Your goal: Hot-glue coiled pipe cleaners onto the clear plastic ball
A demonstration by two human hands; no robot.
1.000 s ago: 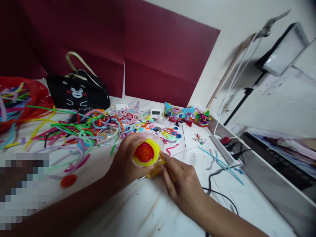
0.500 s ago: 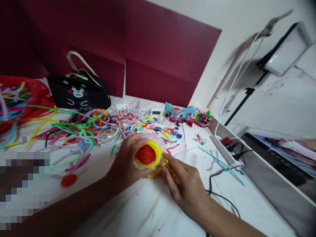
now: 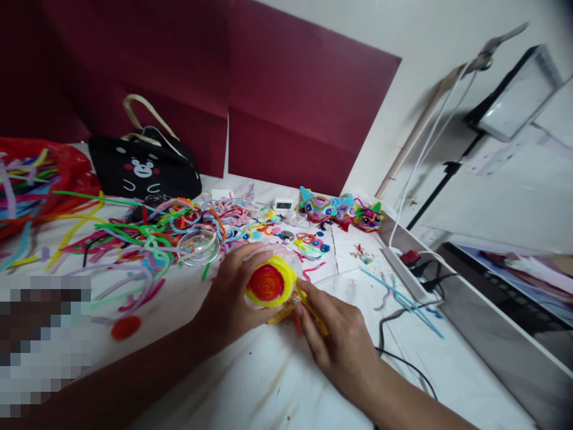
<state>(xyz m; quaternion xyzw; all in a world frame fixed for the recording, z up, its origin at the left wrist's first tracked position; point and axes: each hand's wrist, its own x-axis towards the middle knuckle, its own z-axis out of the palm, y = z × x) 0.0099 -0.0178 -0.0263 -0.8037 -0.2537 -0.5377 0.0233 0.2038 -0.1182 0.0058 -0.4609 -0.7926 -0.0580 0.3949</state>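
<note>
My left hand [image 3: 235, 292] is wrapped around a clear, rounded plastic craft piece [image 3: 290, 255]. On the side facing me is a round pipe-cleaner coil [image 3: 267, 285], with an orange-red middle and a yellow rim. Pinched in my right hand [image 3: 338, 325] is a slim yellow tool [image 3: 319, 318], its tip against the right side of the craft piece; its exact kind is hard to make out. Below the coil, a yellow and orange part of the piece [image 3: 281, 313] shows between my hands. An orange disc [image 3: 126, 328] lies on the table left of my left forearm.
Loose pipe cleaners [image 3: 152, 239] and a clear round dish [image 3: 198, 246] cover the left and middle table. Behind are a black bag [image 3: 143, 167], a small digital clock [image 3: 283, 205] and colourful animal-faced crafts [image 3: 319, 205]. A power strip [image 3: 405, 275] with cables lies right.
Both hands stay in nearly the same place. The coil's face has shifted slightly right and down, tilting a little in my left hand.
</note>
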